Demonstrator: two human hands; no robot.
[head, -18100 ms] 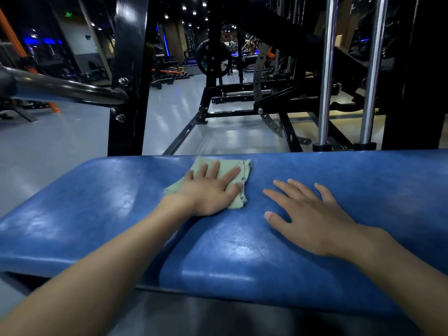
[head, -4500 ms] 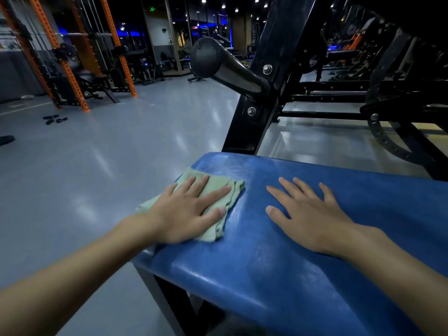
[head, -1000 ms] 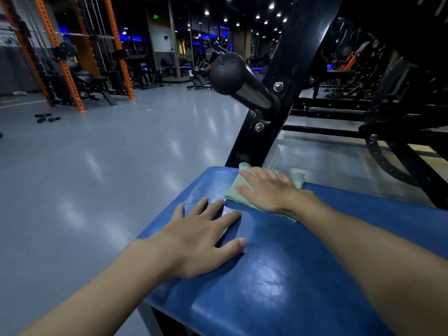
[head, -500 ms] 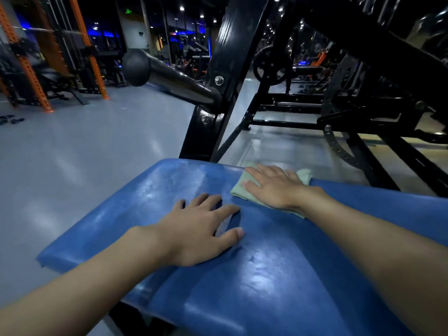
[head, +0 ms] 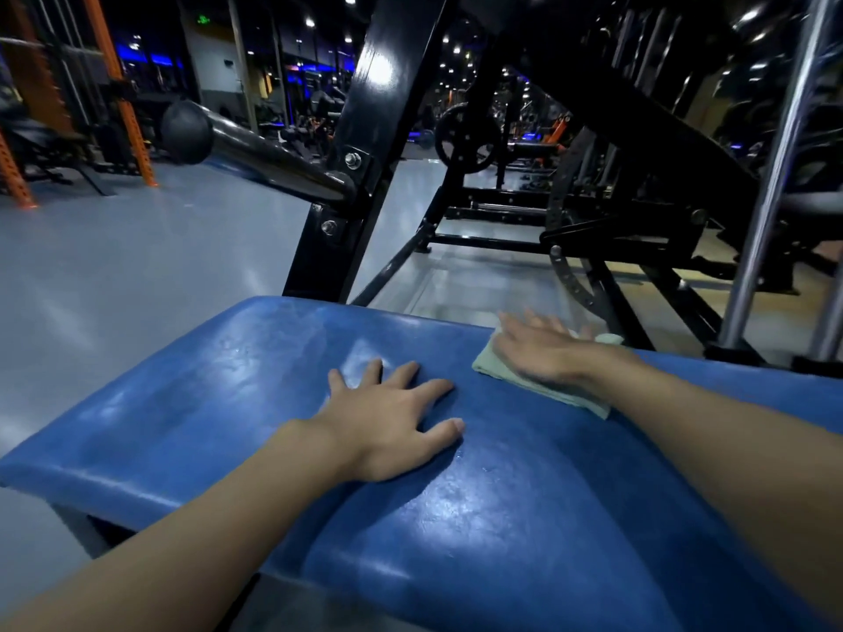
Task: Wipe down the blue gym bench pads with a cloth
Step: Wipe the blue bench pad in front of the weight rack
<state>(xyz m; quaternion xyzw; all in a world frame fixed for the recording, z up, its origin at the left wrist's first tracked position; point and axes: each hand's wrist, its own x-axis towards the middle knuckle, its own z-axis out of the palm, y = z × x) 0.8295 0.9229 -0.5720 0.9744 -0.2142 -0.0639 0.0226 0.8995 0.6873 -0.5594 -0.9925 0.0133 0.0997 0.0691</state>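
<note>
The blue padded counter [head: 228, 403] fills the lower half of the frame, its glossy surface catching streaks of light. The left hand [head: 387, 426] lies palm down near the centre of the frame, fingers straight and spread, thumb out to the right, holding nothing. The right hand [head: 543, 353], blurred, lies flat with fingers extended on a pale green cloth [head: 584, 401] right of centre, pressing it to the counter at the far edge. The cloth sticks out from under the hand on its left side and along the wrist, and a small part of it shows past the fingertips. The 2 hands are apart, with bare blue pad between them.

Behind the counter a black steel upright [head: 365, 143] rises through the upper middle, with a dark bar [head: 273, 157] ending in a round cap reaching toward the upper left. An orange rack [head: 118, 84] stands at the upper left on the grey floor [head: 114, 289]. A chrome rod [head: 775, 166] runs up the right side.
</note>
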